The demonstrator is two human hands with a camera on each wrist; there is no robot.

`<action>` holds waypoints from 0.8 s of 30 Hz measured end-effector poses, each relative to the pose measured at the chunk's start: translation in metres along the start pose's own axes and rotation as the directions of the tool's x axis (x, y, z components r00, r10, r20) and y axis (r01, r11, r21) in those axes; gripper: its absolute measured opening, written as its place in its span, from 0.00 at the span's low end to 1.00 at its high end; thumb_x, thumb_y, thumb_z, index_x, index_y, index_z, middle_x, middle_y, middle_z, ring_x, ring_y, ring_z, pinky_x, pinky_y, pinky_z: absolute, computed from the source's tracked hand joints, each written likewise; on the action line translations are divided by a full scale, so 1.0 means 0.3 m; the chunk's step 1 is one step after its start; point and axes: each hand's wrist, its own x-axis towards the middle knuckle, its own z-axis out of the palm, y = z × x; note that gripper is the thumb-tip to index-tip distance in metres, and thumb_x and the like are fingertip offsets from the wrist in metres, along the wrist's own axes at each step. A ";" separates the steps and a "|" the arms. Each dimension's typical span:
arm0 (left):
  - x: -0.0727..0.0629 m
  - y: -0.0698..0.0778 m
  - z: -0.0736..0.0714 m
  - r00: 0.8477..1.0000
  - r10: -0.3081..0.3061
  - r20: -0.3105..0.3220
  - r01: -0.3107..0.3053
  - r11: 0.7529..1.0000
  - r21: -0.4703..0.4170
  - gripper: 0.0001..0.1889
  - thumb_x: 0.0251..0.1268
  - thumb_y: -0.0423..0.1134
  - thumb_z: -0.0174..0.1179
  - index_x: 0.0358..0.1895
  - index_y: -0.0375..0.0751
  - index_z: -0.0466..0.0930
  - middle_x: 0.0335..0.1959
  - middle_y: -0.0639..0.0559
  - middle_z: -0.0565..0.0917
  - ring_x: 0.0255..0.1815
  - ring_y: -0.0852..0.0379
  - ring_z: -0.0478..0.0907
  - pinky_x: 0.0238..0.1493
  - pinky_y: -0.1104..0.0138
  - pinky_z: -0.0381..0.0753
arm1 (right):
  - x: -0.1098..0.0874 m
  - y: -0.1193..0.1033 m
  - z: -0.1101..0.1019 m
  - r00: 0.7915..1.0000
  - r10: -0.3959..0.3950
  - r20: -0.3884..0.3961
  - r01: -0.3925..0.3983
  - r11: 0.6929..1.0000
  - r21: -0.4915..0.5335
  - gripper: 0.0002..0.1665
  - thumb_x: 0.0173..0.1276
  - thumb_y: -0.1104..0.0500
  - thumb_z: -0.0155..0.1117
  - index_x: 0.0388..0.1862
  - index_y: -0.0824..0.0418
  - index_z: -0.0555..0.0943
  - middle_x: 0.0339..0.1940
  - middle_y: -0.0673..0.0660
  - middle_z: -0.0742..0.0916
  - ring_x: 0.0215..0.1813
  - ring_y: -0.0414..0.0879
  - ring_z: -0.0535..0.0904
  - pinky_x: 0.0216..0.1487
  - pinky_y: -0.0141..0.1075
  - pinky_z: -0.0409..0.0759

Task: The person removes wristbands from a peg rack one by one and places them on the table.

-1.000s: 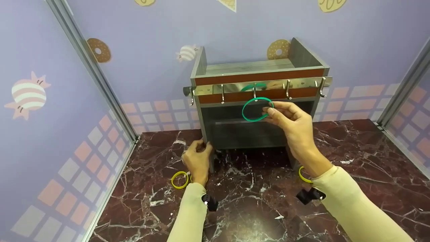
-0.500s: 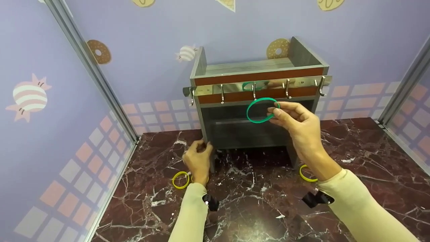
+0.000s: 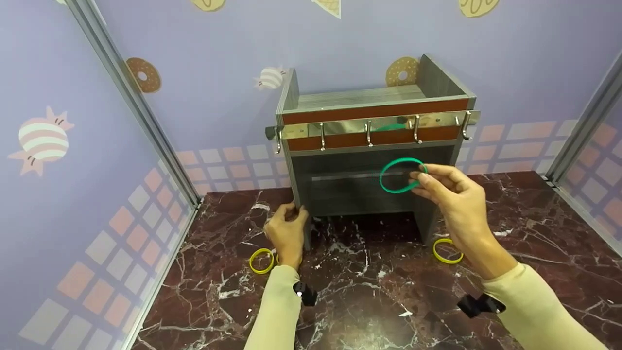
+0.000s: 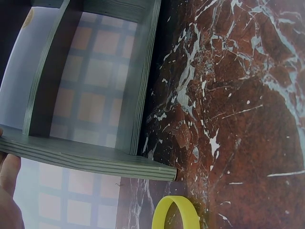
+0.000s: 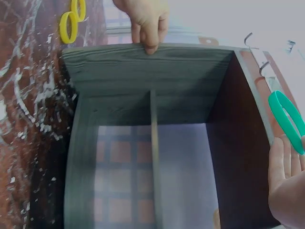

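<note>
In the head view my right hand (image 3: 454,197) pinches a green wristband (image 3: 385,181) by its right side, in front of the shelf's opening. The band hangs below the metal hook rail (image 3: 342,127) fixed along the shelf's front. My left hand (image 3: 285,231) grips the lower left side panel of the grey wooden shelf (image 3: 364,192), thumb on the near edge. In the right wrist view the left fingers (image 5: 151,36) curl over that panel, and the green wristband (image 5: 281,114) stands close to the rail.
Yellow wristbands lie on the dark red marbled tabletop (image 3: 359,311): one (image 3: 261,261) left of my left wrist, another (image 3: 447,251) beside my right forearm. Part of a further yellow band (image 5: 78,9) shows by the left one. Patterned wall panels (image 3: 233,48) enclose the back and sides.
My right hand has moved right and then down with the green wristband, away from the middle hook. The left hand has stayed on the side panel.
</note>
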 end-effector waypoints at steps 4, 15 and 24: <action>-0.001 -0.002 0.000 1.000 0.001 0.000 -0.001 1.000 -0.012 0.04 0.51 0.31 0.77 0.30 0.38 0.91 0.26 0.49 0.91 0.27 0.49 0.89 0.42 0.49 0.85 | -0.017 0.018 -0.048 1.000 0.021 -0.021 -0.021 1.000 0.010 0.20 0.73 0.71 0.69 0.57 0.83 0.78 0.45 0.67 0.91 0.48 0.54 0.91 0.53 0.46 0.87; -0.001 -0.007 0.004 1.000 0.025 -0.006 -0.025 0.999 -0.045 0.05 0.50 0.27 0.77 0.30 0.34 0.91 0.27 0.46 0.91 0.27 0.50 0.89 0.32 0.54 0.88 | -0.059 0.039 -0.187 0.995 0.079 -0.060 -0.077 0.996 0.037 0.16 0.73 0.71 0.69 0.56 0.78 0.82 0.45 0.66 0.92 0.45 0.54 0.92 0.50 0.42 0.87; -0.003 -0.005 0.000 1.000 0.011 -0.002 -0.011 1.000 0.005 0.05 0.50 0.30 0.77 0.31 0.37 0.91 0.27 0.49 0.91 0.29 0.50 0.90 0.42 0.52 0.86 | -0.076 0.042 -0.300 0.990 0.072 -0.123 -0.055 0.989 0.136 0.11 0.73 0.76 0.65 0.52 0.78 0.84 0.41 0.68 0.91 0.38 0.55 0.92 0.45 0.41 0.89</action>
